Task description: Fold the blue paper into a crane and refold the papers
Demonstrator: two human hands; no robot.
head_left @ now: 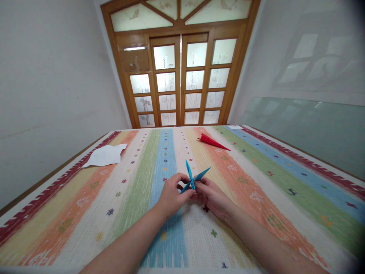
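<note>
Blue origami (194,178): pinched over tabletop (256,198), between both hands.
Left hand (171,195): grip clamped on model.
Right hand (212,195): likewise clamped.
Progress: points formed; finishing folds apparently remain.
Nearby: red folded paper (212,141), white sheet (105,155).

At the centre of the frame the blue paper figure (194,178) looks thin, crisp and matt, with sharp creases. The red paper piece (212,142) above it to the right has the same dull, smooth finish. At the left a white sheet (105,155) lies flat, matt paper with an uneven edge. The striped cloth (256,182) under them is woven, coarse-grained and not shiny. The doors (179,80) at the top are varnished wood with frosted glass panes. A smooth glass sheet (308,129) leans at the right.
</note>
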